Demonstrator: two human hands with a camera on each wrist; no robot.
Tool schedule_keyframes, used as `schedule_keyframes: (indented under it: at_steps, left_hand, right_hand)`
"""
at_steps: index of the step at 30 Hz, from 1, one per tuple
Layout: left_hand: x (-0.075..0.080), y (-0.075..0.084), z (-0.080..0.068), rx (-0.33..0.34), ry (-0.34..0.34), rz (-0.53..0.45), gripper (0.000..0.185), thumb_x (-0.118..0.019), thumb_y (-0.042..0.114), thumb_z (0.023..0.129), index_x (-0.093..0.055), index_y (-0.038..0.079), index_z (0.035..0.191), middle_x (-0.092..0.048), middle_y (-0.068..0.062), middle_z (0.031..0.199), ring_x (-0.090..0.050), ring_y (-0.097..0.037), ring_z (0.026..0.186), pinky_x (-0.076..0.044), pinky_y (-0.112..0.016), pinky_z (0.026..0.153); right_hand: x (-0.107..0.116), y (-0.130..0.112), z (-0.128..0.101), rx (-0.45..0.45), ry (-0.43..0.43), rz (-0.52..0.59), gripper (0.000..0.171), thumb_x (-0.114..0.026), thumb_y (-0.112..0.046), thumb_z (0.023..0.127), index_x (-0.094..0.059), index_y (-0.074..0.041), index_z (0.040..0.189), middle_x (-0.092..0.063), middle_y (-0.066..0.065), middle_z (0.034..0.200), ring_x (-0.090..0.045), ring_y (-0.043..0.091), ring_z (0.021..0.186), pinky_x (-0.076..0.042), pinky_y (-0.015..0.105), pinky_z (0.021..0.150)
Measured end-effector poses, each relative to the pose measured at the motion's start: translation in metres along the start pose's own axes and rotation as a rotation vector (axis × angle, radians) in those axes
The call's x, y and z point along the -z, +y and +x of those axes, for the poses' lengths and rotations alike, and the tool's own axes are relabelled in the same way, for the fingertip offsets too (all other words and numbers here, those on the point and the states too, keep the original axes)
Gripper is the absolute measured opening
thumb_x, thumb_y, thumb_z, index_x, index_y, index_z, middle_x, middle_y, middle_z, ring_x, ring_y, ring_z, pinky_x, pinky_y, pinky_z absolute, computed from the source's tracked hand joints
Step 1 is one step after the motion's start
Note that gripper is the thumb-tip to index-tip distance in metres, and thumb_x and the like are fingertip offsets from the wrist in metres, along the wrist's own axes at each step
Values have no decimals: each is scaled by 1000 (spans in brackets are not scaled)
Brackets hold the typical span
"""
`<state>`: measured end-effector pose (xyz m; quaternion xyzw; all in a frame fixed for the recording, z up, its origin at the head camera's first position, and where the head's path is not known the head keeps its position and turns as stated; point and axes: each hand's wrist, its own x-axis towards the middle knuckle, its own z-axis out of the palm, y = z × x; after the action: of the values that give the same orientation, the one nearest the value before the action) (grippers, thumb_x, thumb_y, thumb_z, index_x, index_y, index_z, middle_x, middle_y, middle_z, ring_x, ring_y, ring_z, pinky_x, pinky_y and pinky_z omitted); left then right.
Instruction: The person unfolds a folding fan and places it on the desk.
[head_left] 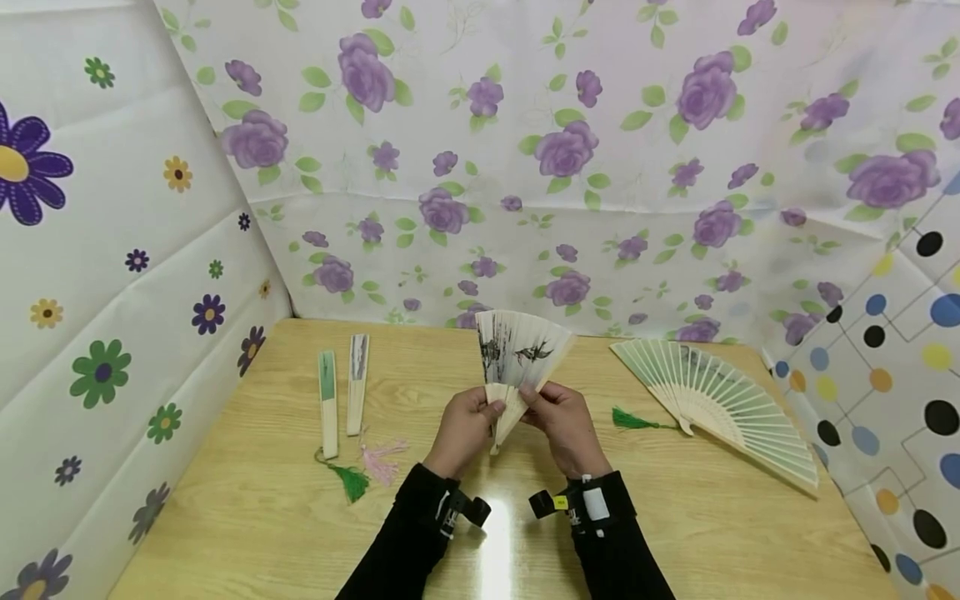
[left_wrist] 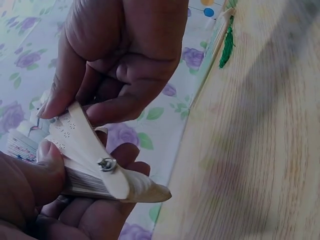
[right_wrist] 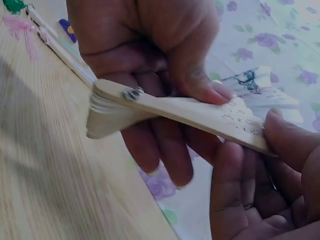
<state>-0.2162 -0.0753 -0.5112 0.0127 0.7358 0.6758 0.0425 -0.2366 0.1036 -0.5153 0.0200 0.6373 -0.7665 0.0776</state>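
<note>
A partly spread folding fan (head_left: 519, 352) with black ink painting on pale paper is held upright above the middle of the wooden table (head_left: 247, 500). My left hand (head_left: 465, 425) pinches its left ribs just above the pivot. My right hand (head_left: 564, 423) grips the right ribs. In the left wrist view the metal rivet (left_wrist: 106, 163) shows between the left hand (left_wrist: 120, 55) and the right hand (left_wrist: 30, 200). In the right wrist view the right hand (right_wrist: 150, 45) holds the outer guard stick (right_wrist: 200, 116), and the left hand (right_wrist: 265, 195) touches its perforated end.
Two closed fans (head_left: 341, 387) lie side by side at the left, one with a green tassel (head_left: 348, 481) and one with a pink tassel (head_left: 381, 461). A fully spread pale green fan (head_left: 723, 400) lies at the right. Floral sheets wall in the table.
</note>
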Motion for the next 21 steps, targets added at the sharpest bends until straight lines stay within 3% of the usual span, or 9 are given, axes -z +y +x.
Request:
schedule_keyframes:
  at_steps: [4, 8, 15, 21]
  left_hand:
    - [1, 0, 1, 2, 6, -3, 24, -64, 5, 115, -77, -12, 127, -82, -26, 108, -72, -9, 86, -60, -23, 76]
    - [0, 0, 3, 11, 57, 5, 24, -66, 5, 114, -78, -11, 127, -84, -27, 111, -73, -10, 86, -60, -23, 78]
    - [0, 1, 4, 19, 133, -10, 25, -67, 9, 115, -79, -9, 129, -85, -25, 116, -78, -14, 93, -63, -27, 80]
    - [3, 1, 3, 23, 160, -4, 23, -66, 10, 115, -79, -7, 124, -85, -24, 109, -76, -10, 87, -60, -24, 75]
  right_hand:
    - [1, -1, 0, -3, 8, 3, 28, -70, -13, 116, -78, 9, 130, -81, 1, 106, -84, 16, 93, -74, 33, 88]
    - [-8, 1, -2, 32, 86, 61, 27, -71, -12, 115, -79, 11, 127, -80, 2, 104, -83, 15, 95, -74, 31, 86]
    - [-25, 6, -3, 94, 211, 219, 22, -77, -12, 111, -81, 9, 107, -78, 6, 98, -83, 17, 91, -74, 31, 79]
    - [-25, 7, -3, 103, 198, 255, 24, -74, -13, 113, -80, 10, 108, -78, 8, 101, -86, 19, 95, -74, 33, 83]
